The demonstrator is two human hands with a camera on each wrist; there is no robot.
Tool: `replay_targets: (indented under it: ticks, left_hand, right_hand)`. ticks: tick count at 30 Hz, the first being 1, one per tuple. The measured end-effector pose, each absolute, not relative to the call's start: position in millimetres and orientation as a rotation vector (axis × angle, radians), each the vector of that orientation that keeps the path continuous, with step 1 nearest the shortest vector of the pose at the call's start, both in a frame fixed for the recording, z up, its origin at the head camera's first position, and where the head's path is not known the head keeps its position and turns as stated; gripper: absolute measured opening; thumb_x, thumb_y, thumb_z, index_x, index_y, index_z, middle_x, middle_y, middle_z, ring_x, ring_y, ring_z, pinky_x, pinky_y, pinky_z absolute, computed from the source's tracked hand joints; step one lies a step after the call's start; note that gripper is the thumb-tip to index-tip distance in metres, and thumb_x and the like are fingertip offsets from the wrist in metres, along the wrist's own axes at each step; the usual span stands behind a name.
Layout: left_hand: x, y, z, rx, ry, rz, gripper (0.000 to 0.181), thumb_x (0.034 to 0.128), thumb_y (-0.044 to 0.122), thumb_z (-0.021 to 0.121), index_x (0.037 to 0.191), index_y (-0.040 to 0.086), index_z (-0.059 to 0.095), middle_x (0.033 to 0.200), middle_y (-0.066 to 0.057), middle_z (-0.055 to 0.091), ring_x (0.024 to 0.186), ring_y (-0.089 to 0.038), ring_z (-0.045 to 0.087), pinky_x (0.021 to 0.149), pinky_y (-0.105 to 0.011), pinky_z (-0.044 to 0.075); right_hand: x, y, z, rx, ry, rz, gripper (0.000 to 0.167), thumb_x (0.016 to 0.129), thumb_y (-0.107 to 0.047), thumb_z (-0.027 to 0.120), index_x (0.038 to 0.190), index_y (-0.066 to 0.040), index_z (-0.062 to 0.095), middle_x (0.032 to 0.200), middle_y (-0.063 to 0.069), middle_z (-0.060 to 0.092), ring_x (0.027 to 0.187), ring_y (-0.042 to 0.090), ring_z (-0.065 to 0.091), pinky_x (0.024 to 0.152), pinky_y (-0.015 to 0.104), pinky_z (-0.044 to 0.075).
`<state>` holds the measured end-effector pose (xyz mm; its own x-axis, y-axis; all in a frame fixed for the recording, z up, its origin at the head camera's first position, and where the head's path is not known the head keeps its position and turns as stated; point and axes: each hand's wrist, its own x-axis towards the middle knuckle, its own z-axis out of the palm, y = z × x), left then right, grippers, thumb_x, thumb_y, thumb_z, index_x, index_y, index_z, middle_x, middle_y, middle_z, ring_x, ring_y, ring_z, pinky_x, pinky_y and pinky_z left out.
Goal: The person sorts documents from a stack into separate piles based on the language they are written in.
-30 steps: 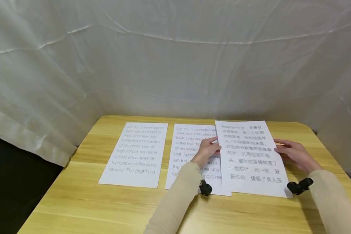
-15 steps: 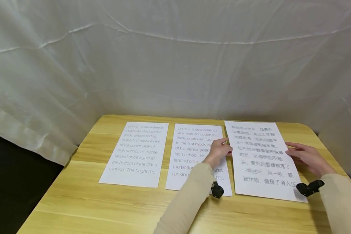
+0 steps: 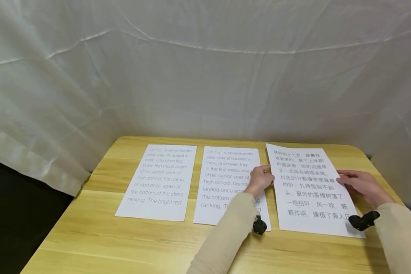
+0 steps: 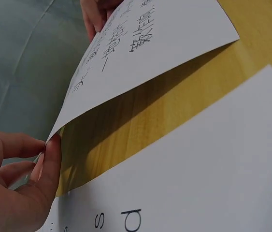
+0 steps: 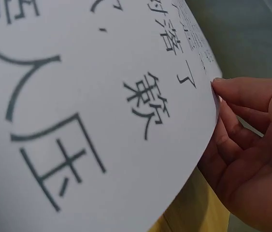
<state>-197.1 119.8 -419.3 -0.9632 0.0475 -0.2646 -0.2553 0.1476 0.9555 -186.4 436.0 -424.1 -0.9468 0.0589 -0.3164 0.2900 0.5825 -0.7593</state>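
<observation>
A white sheet of paper point(image 3: 311, 198) printed with Chinese characters is on the right of the table, held by both hands at its side edges. My left hand point(image 3: 260, 179) pinches the left edge between thumb and fingers. On the opposite edge, the right hand point(image 3: 364, 186) grips with its thumb on top and fingers beneath. In the left wrist view, the paper point(image 4: 174, 43) bows, and its near-left edge stands off the wood with a shadow below. Beneath my left forearm lie sheets with English text point(image 3: 222, 182), partly covered by the arm; the left wrist view shows overlapping corners there.
Another English-printed sheet point(image 3: 157, 182) lies flat farther left. The wooden table point(image 3: 123, 243) has rounded back corners. A pale curtain point(image 3: 205, 83) hangs behind and around it, with a dark area point(image 3: 20, 213) at lower left.
Both hands have moved right with the Chinese-printed sheet. It earlier overlapped the middle English-printed sheets and now lies to their right, with a strip of wood between. The left sheet stays put.
</observation>
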Motion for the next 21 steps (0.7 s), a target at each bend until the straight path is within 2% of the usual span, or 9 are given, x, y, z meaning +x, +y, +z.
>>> replay_targets:
  ticks: [4,7,13,21]
  left_hand:
    - [-197.8,121.2,-422.5,-0.209,2.204,1.875,0.056,0.0803,-0.009,0.061,0.133,0.009,0.059,0.083,-0.008,0.063,0.054,-0.011,0.052,0.059,-0.028,0.051]
    - [-197.5,122.0,-423.4,-0.203,2.206,1.873,0.056,0.0798,-0.009,0.061,0.134,0.007,0.058,0.072,-0.009,0.061,0.053,-0.011,0.051,0.058,-0.028,0.050]
    - [-197.3,123.3,-425.2,-0.175,2.234,1.856,0.055,0.0802,-0.010,0.062,0.134,0.002,0.056,0.062,-0.005,0.057,0.052,-0.012,0.051,0.054,-0.025,0.047]
    - [-199.6,121.3,-425.9,-0.140,2.279,1.811,0.055,0.0796,-0.010,0.062,0.133,0.001,0.056,0.060,-0.006,0.056,0.050,-0.013,0.050,0.048,-0.021,0.040]
  right_hand:
    - [-187.4,434.3,-423.9,0.290,2.571,-1.273,0.073,0.097,-0.034,0.057,0.144,0.013,0.027,0.114,0.018,0.060,0.086,0.019,0.060,0.067,0.023,0.051]
    - [-188.2,433.6,-423.7,0.304,2.569,-1.287,0.073,0.097,-0.033,0.057,0.145,0.013,0.026,0.114,0.018,0.060,0.085,0.019,0.060,0.065,0.023,0.051]
    - [-188.1,431.4,-421.0,0.301,2.574,-1.319,0.074,0.097,-0.033,0.057,0.146,0.012,0.024,0.111,0.017,0.061,0.083,0.020,0.062,0.066,0.025,0.053]
    - [-188.8,428.1,-418.8,0.357,2.587,-1.276,0.071,0.097,-0.032,0.056,0.147,0.009,0.025,0.123,0.029,0.053,0.085,0.024,0.062,0.063,0.023,0.051]
